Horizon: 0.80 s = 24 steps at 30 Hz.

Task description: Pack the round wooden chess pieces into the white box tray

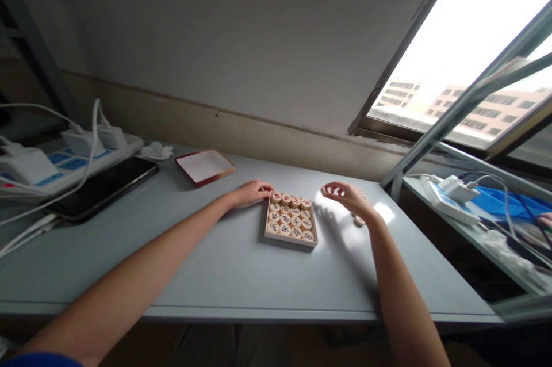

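Note:
A shallow white box (pixel 268 236) lies on the desk, holding rows of round wooden Chinese chess pieces (pixel 285 218). The top row shows red characters and the rows below it dark ones. My left hand (pixel 252 192) has its fingertips closed on the box's far left corner. Right of the box, raised over the desk, my right hand (pixel 351 199) grips a short row of chess pieces (pixel 334 190) between thumb and fingers. Beneath and behind that hand, more loose pieces (pixel 359 221) lie on the desk, partly hidden.
The upturned box lid (pixel 207 166) lies at the back left. Further left are a black phone (pixel 103 188), a power strip (pixel 129 145) with chargers, and white cables. A metal post (pixel 394 183) stands at the right desk edge, with a window (pixel 466 85) behind.

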Each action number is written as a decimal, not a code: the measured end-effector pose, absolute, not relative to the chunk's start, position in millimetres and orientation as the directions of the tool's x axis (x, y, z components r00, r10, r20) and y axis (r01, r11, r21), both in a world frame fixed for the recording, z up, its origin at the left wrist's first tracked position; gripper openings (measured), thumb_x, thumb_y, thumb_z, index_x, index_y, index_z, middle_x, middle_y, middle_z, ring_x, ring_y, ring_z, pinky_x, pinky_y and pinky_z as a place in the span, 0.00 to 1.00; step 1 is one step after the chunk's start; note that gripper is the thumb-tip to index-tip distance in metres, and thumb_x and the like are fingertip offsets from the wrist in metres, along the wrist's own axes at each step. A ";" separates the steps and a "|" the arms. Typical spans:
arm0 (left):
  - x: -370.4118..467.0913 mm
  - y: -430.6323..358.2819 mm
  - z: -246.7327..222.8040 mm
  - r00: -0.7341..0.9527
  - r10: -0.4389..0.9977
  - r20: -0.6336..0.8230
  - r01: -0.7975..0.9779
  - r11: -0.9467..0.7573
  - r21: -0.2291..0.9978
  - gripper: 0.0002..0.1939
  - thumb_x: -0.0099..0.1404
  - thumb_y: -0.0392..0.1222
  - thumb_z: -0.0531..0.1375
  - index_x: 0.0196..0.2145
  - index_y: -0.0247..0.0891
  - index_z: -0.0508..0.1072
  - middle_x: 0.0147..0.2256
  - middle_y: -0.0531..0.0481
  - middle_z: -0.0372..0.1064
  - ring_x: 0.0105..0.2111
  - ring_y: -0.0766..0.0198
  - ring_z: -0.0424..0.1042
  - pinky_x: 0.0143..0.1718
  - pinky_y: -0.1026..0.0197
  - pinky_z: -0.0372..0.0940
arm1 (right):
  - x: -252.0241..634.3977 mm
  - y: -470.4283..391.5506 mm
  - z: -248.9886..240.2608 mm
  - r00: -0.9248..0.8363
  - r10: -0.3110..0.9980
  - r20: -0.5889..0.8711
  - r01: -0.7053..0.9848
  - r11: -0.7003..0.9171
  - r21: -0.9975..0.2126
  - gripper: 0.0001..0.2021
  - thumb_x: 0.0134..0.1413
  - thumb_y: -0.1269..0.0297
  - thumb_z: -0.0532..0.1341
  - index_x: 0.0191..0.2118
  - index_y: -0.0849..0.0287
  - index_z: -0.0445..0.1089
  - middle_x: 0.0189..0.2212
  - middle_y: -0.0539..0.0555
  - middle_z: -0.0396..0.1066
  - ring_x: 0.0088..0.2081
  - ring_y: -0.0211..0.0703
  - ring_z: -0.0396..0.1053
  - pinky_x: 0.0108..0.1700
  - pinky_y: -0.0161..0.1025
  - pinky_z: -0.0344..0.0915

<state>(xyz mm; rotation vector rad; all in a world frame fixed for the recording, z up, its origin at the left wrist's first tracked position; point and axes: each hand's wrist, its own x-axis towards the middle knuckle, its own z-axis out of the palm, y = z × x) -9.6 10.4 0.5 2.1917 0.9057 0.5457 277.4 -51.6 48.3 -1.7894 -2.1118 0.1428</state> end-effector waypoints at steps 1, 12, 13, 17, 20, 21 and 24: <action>-9.6 10.4 0.3 0.666 0.738 0.112 0.447 -0.515 0.731 0.18 0.58 0.47 0.52 0.39 0.36 0.73 0.40 0.47 0.72 0.41 0.59 0.68 0.43 0.64 0.58 | 263.4 -53.7 51.5 -0.225 0.954 0.199 0.875 0.288 -0.390 0.15 0.50 0.51 0.56 0.37 0.56 0.70 0.31 0.53 0.71 0.29 0.39 0.65 0.29 0.34 0.60; -9.4 7.7 2.7 0.663 0.738 0.120 0.465 -0.533 0.706 0.18 0.58 0.47 0.52 0.40 0.36 0.73 0.42 0.47 0.71 0.42 0.59 0.67 0.45 0.63 0.57 | 176.4 -69.6 41.7 -0.558 0.804 0.208 0.781 0.593 -0.196 0.12 0.51 0.61 0.59 0.42 0.56 0.68 0.34 0.53 0.72 0.32 0.38 0.67 0.39 0.37 0.57; -9.4 8.5 2.2 0.666 0.737 0.120 0.463 -0.534 0.708 0.18 0.58 0.47 0.52 0.40 0.36 0.73 0.42 0.47 0.71 0.42 0.59 0.67 0.45 0.63 0.57 | 174.9 -70.1 41.6 -0.565 0.798 0.209 0.783 0.599 -0.171 0.12 0.51 0.61 0.59 0.42 0.56 0.68 0.35 0.53 0.72 0.33 0.39 0.67 0.40 0.38 0.56; -9.6 10.6 0.5 0.684 0.719 0.125 0.441 -0.543 0.715 0.17 0.58 0.48 0.52 0.38 0.36 0.73 0.40 0.48 0.72 0.41 0.59 0.68 0.44 0.63 0.58 | 169.6 -71.3 42.6 -0.570 0.791 0.225 0.792 0.601 -0.105 0.12 0.54 0.62 0.56 0.44 0.55 0.66 0.34 0.53 0.71 0.34 0.39 0.67 0.39 0.37 0.53; -9.4 11.4 -0.8 0.678 0.724 0.125 0.442 -0.538 0.718 0.17 0.58 0.47 0.52 0.38 0.36 0.73 0.40 0.48 0.72 0.41 0.59 0.68 0.45 0.63 0.58 | 168.7 -70.7 40.4 -0.572 0.785 0.239 0.789 0.606 -0.101 0.10 0.55 0.61 0.55 0.42 0.56 0.66 0.34 0.53 0.71 0.34 0.40 0.67 0.39 0.37 0.52; -9.3 11.8 -1.3 0.674 0.728 0.125 0.444 -0.535 0.719 0.17 0.58 0.47 0.52 0.39 0.36 0.73 0.40 0.48 0.72 0.41 0.59 0.68 0.45 0.63 0.57 | 169.3 -70.2 39.1 -0.573 0.782 0.244 0.788 0.608 -0.095 0.09 0.55 0.61 0.56 0.41 0.56 0.66 0.34 0.53 0.71 0.34 0.40 0.67 0.39 0.37 0.52; -8.9 13.1 -2.8 0.669 0.733 0.126 0.446 -0.531 0.720 0.17 0.57 0.47 0.53 0.40 0.36 0.73 0.40 0.47 0.72 0.41 0.59 0.67 0.46 0.63 0.57 | 171.7 -69.3 35.5 -0.579 0.774 0.256 0.786 0.613 -0.079 0.08 0.54 0.61 0.56 0.39 0.56 0.66 0.35 0.53 0.71 0.35 0.40 0.67 0.40 0.37 0.51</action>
